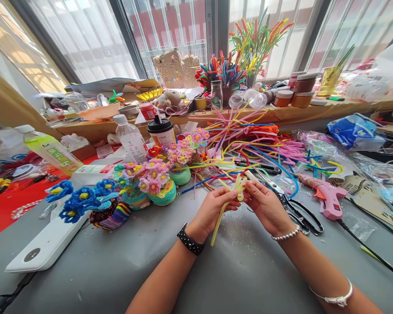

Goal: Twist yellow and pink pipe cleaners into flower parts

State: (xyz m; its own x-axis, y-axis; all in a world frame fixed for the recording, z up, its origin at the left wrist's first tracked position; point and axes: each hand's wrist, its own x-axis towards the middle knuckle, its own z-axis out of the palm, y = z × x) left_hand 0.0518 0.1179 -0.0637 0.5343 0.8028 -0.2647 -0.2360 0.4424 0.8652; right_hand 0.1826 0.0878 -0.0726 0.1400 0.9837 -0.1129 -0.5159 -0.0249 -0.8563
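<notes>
Pale yellow pipe cleaners [220,222] are pinched between both my hands above the grey table, with one long end hanging down and a small coil near the fingertips. My left hand [214,209], with a black dotted watch at the wrist, closes its fingers round them. On the other side, my right hand [265,203] pinches the same pipe cleaners by thumb and fingers. Black-handled scissors [303,218] lie just right of my right hand. Behind the hands are loose red, blue and yellow pipe cleaners [245,159].
A pink glue gun [325,192] with a black cord lies at right. At left stand pots of pink pipe-cleaner flowers [153,176], a pot of blue flowers [109,213] and a white device [46,240]. A drink cup [160,131] and water bottle [131,139] stand behind.
</notes>
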